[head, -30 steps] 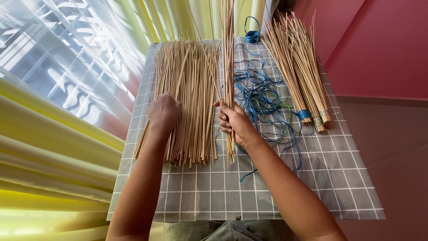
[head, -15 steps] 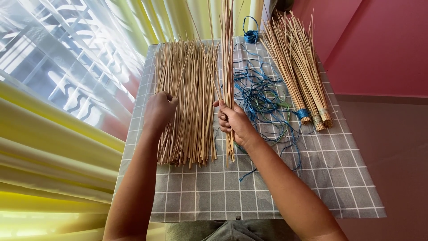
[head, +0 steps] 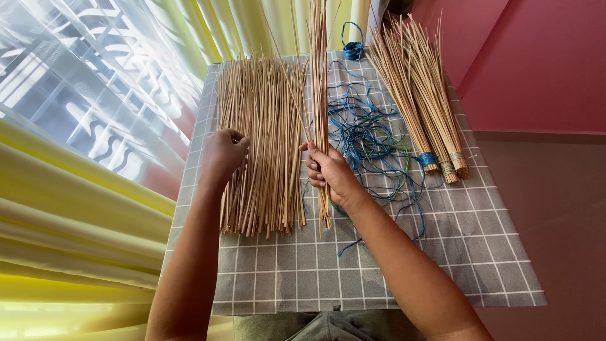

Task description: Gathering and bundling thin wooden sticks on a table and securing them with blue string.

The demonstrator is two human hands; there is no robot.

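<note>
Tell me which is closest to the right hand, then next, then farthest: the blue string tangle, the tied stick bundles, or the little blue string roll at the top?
From the right hand:
1. Blue string tangle, just to its right.
2. Tied stick bundles, farther right.
3. Little blue string roll, at the table's far edge.

Dry, matt, straw-coloured loose sticks (head: 262, 145) look like thin woody palm ribs. The grey checked cloth (head: 379, 265) on the bench is woven and matt. The blue string (head: 366, 136) looks slightly glossy plastic. The yellow curtain (head: 69, 215) is smooth, sheeny fabric.
</note>
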